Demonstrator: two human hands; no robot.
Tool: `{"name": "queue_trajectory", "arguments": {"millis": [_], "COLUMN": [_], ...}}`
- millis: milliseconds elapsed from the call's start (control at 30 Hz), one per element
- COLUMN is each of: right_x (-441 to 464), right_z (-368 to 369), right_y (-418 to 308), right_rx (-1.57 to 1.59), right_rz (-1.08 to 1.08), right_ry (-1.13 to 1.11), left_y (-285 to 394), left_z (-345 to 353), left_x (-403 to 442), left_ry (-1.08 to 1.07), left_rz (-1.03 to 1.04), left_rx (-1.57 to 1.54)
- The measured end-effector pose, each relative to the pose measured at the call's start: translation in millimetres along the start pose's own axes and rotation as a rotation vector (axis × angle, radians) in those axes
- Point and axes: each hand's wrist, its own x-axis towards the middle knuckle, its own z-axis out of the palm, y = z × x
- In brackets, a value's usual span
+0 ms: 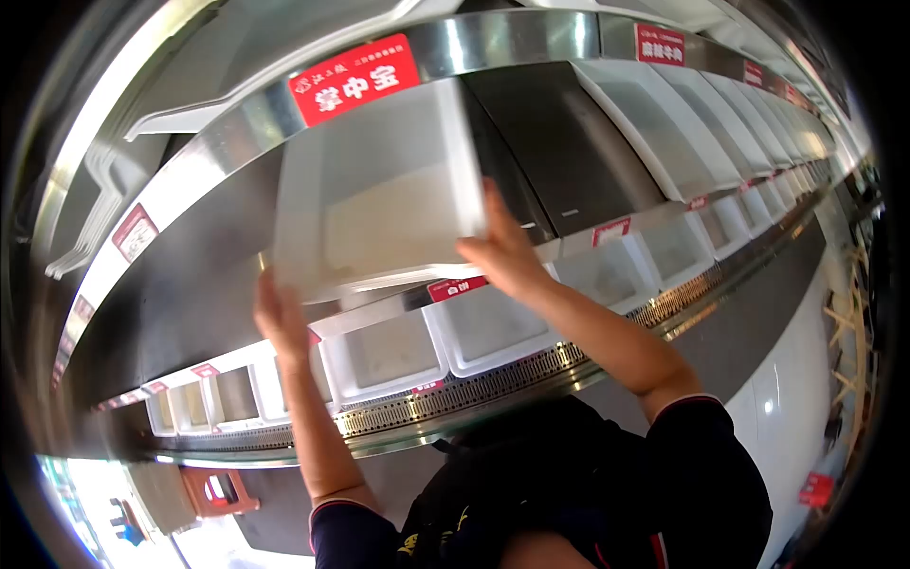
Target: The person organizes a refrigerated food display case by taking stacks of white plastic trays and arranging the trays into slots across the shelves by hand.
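Comprises a curved metal display counter with a dark upper tier. Carries white trays side by side toward the right of that tier, and white containers in a row below. Bears red labels along metal edges.

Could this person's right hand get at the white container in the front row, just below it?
Probably, but not freely: the white container looks close and uncovered, yet the right hand grips the large tray and would likely have to let go first.
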Motion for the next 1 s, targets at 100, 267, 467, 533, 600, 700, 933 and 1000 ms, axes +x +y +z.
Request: {"name": "queue_trajectory", "arguments": {"millis": [100, 267, 467, 533, 600, 700, 933, 1000], "right_x": [4.8, 23.0, 31.1, 23.9, 14.9, 2.0, -1.3, -6.4], "right_z": [23.5, 78.1, 37.0, 13.8, -22.2, -104.1, -235.8, -232.9], "right_y": [-15.1, 3.8, -70.5, -72.6, -60.1, -23.7, 85.0, 85.3], "right_rx": [0.065, -0.341, 0.499, 0.582, 0.617, 0.546, 0.011, -0.489], "right_rz": [0.066, -0.332, -0.035, -0.085, -0.100, 0.045, 0.052, -0.264], "right_ry": [-0.113, 0.106, -0.242, -0.207, -0.111, 0.079, 0.388, 0.572], "left_y": [22.8, 28.9, 122.7, 146.4, 158.2, 162.2, 127.6, 89.1], "left_z": [-31.8, -56.8, -49.2, -35.5, -6.1, 59.4, 206.9, 234.4], "left_x": [4.7, -2.1, 25.8, 16.8, -1.7, -32.5, -78.4, -86.6], "left_ry": [-0.072, 0.144, 0.353, 0.313, 0.249, 0.037, -0.443, -0.525], "left_rz": [-0.091, -0.136, -0.171, -0.116, -0.031, 0.077, -0.227, -0.234], "left_rx": [0.071, 0.007, -0.205, -0.275, -0.323, -0.113, -0.305, -0.359]}}
